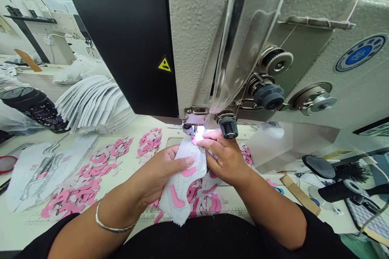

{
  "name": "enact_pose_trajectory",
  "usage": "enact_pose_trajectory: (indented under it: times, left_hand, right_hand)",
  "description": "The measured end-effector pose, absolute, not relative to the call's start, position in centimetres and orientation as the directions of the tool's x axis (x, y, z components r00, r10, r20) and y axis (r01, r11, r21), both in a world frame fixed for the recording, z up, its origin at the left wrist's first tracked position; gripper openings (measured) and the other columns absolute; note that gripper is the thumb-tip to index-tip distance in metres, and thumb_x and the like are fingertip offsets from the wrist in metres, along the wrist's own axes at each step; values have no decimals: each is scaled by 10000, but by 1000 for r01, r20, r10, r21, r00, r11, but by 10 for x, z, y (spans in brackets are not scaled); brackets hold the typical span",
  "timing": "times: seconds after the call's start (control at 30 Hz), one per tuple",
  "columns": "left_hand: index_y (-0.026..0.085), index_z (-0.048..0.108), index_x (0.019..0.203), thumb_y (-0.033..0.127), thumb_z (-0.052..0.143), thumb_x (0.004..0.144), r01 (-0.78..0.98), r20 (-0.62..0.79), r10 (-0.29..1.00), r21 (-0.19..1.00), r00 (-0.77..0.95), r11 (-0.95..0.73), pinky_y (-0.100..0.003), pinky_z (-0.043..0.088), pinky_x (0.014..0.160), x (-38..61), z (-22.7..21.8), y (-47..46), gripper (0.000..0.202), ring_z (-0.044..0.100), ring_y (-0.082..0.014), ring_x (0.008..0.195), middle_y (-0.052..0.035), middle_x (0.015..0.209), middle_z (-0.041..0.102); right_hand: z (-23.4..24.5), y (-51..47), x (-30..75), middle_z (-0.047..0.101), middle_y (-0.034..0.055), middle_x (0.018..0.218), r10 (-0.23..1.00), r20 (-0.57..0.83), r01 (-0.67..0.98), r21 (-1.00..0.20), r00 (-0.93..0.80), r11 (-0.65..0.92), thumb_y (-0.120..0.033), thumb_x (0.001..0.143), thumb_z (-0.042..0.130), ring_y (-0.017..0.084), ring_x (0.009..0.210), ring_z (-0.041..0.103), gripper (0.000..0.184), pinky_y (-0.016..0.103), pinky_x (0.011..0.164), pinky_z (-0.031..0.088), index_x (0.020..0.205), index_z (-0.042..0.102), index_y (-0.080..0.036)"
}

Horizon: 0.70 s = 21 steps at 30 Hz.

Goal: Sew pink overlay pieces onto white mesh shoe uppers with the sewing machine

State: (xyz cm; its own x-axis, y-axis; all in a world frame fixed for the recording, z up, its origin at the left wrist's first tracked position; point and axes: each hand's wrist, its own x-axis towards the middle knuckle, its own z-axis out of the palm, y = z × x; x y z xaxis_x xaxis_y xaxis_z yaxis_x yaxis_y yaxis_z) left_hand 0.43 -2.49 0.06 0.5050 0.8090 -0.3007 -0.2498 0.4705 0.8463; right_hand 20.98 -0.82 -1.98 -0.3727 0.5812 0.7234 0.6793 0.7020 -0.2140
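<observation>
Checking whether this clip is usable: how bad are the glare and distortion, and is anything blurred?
In the head view, bright glare blows out the needle area of the sewing machine, just above the right hand; wide-lens distortion bends the table towards the frame's edges; the left hand shows no obvious blur.

Two bare hands, one mesh piece between them, two pink strips on it; one sewing machine, three tension dials right, one stack of mesh cutouts far left
</observation>
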Motion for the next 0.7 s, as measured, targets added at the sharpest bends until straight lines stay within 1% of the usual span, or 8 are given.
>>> enact_pose_trajectory:
  times: [0.13, 0.3, 0.4, 0.5, 0.6, 0.7]
  left_hand:
    - [162, 673, 1019, 332, 849, 708, -255, -295, 813, 848, 502, 465, -259, 534, 618, 6, 0, -25, 395, 651, -155, 655, -57, 803, 706]
    - [165, 680, 1040, 325, 844, 714, -235, -301, 814, 856, 497, 460, -283, 550, 648, 5, -1, -23, 398, 681, -183, 691, -75, 859, 724]
    - [165, 688, 1063, 332, 837, 722, -242, -284, 809, 857, 514, 455, -300, 564, 677, 4, -1, -22, 407, 698, -202, 726, -97, 912, 736]
    - [171, 694, 1103, 323, 823, 741, -243, -272, 811, 862, 518, 444, -329, 578, 730, 3, -1, -20, 413, 717, -231, 791, -117, 955, 747]
    - [186, 705, 1102, 301, 803, 765, -209, -266, 817, 884, 511, 419, -332, 580, 756, -1, 0, -16, 369, 722, -229, 812, -113, 954, 753]
    - [205, 718, 1081, 301, 798, 767, -162, -253, 811, 907, 528, 388, -335, 579, 768, -8, 2, -9, 338, 722, -229, 830, -104, 974, 752]
  right_hand:
    - [-20, -5, 211, 630, 64, 979, 576, 718, 651, -227, -391, 724, -171, 905, 564, 223, 965, 591, 286, 420, 894, 495, 1142, 698, -259]
    - [-17, -4, 212, 621, 62, 959, 588, 702, 647, -238, -400, 725, -169, 903, 552, 218, 947, 591, 304, 424, 909, 496, 1158, 697, -250]
    - [-14, -5, 214, 618, 64, 991, 618, 668, 660, -246, -416, 710, -201, 905, 541, 220, 967, 580, 317, 426, 930, 493, 1180, 691, -249]
    - [-10, -7, 217, 618, 72, 1029, 644, 622, 662, -255, -446, 705, -246, 939, 484, 224, 993, 569, 339, 437, 952, 486, 1220, 674, -241]
    - [-7, -8, 218, 622, 86, 1061, 660, 597, 666, -262, -457, 698, -289, 982, 426, 235, 1032, 559, 360, 458, 970, 476, 1244, 666, -232]
    - [-5, -10, 216, 636, 93, 1070, 669, 590, 683, -254, -451, 685, -311, 996, 421, 243, 1050, 555, 358, 461, 966, 477, 1243, 668, -231]
